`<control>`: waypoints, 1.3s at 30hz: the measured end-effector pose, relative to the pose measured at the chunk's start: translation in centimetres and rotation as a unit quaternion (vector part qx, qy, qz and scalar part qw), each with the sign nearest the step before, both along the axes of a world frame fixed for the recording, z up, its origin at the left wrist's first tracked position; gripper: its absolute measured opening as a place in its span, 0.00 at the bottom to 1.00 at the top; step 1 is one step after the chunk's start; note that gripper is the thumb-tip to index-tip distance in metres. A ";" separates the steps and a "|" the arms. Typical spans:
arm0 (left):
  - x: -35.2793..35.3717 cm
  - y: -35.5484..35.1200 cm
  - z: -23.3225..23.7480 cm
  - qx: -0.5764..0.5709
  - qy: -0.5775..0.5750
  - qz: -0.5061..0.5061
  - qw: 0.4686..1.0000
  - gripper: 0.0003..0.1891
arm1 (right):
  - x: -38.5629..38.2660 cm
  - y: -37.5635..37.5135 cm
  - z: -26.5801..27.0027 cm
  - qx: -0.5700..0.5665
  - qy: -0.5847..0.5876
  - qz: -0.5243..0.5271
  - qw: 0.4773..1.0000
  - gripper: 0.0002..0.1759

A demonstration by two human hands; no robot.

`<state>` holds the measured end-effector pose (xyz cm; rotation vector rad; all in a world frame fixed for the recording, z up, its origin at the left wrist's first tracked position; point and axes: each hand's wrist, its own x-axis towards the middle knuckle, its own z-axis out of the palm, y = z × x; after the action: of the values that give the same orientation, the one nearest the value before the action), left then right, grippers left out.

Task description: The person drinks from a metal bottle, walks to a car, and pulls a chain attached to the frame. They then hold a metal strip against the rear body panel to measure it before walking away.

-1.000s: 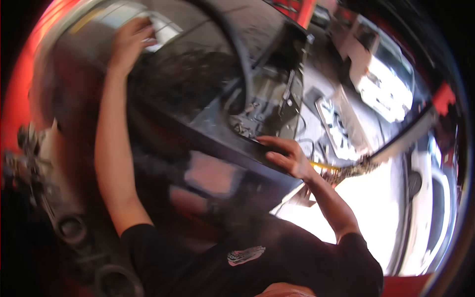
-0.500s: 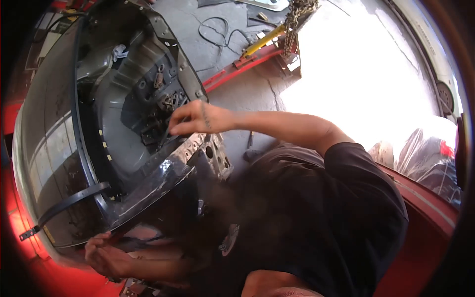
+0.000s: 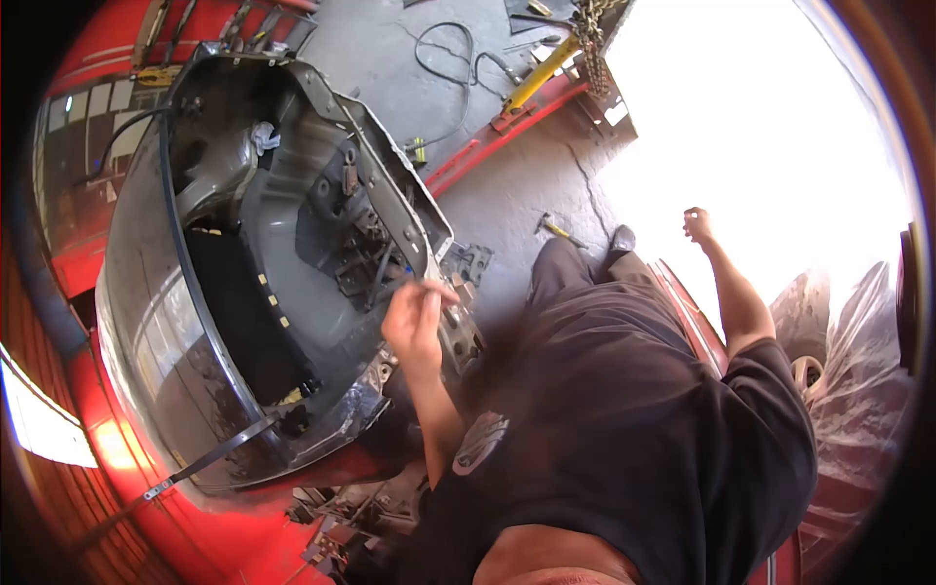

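Note:
My left hand [image 3: 415, 327] is raised in front of the near corner of a dark car body section [image 3: 336, 100]. Its fingers are drawn together, slightly blurred, and no object shows in them. On the far right, my right hand [image 3: 697, 225] is held out against the bright floor, away from the car body. Its fingers are curled, and whatever they may enclose is too small to make out. Inside the open car cavity lie a crumpled white cloth [image 3: 263, 138] and a cluster of metal parts [image 3: 366, 239].
A hammer [image 3: 561, 230] lies on the grey floor near my shoe [image 3: 623, 238]. Behind it runs a red beam [image 3: 468, 161] with a yellow bar [image 3: 539, 76] and a chain [image 3: 591, 39]. Plastic sheeting [image 3: 848, 341] hangs at right. A dark strap [image 3: 219, 452] crosses the car's edge.
My right hand has left the car cavity and swung out to the far right. My left hand has risen from the lower left to the car's near corner. The view has shifted, showing my legs and the hammer.

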<state>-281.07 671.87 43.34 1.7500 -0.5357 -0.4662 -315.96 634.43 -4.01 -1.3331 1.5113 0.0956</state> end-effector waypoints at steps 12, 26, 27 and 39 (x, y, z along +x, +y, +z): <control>14.6 -17.9 -15.2 -0.109 0.400 -0.085 0.906 0.05 | 30.3 0.9 18.4 0.163 -0.350 0.166 0.907 0.24; 38.5 -22.1 -13.9 -0.164 0.328 0.019 0.930 0.04 | 59.6 -5.7 32.9 0.267 -0.417 0.230 0.838 0.22; 39.6 -21.7 -13.7 -0.165 0.330 0.021 0.929 0.04 | 60.9 -6.0 33.4 0.268 -0.414 0.230 0.839 0.22; 53.8 -22.9 -15.5 -0.078 0.142 0.147 0.976 0.05 | 90.4 -13.5 31.7 0.177 -0.424 0.381 0.802 0.21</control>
<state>-227.26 648.94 27.88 1.5467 -0.1021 -0.4413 -225.54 620.95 27.71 -1.3246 0.1337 0.2382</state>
